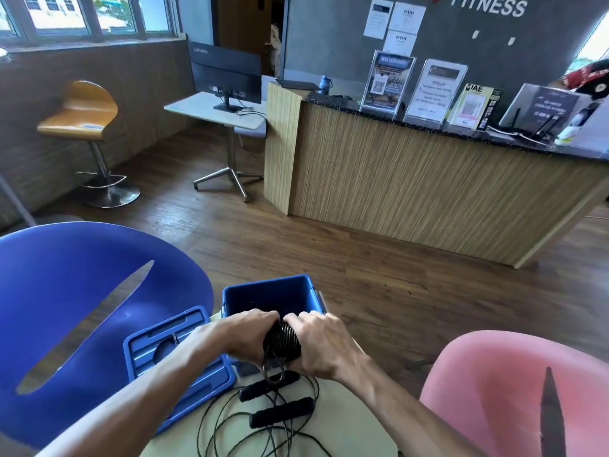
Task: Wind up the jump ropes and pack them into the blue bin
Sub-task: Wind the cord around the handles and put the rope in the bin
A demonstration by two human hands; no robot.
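Head view looks down on a wound jump rope (282,339), a tight black coil with ribbed turns, gripped from both sides just at the near rim of the blue bin (269,296). Her or his left hand (251,336) curls round the coil's left end, and the right hand (321,341) curls round the right end, fingers closed over the top. A short loop of cord hangs under the coil. The bin is a square, smooth plastic tub, open, its inside dark. Its blue lid (171,357) lies flat just left of it, moulded with ridges and a round recess. Nearer the person a second jump rope (273,410) lies loose, thin dark cord in tangled loops with two black foam handles side by side. All this sits on a pale round table (356,430). A glossy blue chair (82,291) stands at the left, a pink chair (501,384) at the right. Beyond is dark wood plank flooring, a reception counter (412,192) faced in striped bamboo-like panels, leaflets in clear stands on it, one marked "MAE". The grey wall reads "FITNESS". A "Lenovo" monitor (227,74) stands on a small white desk, and a wooden bar stool (84,117) is by the window.
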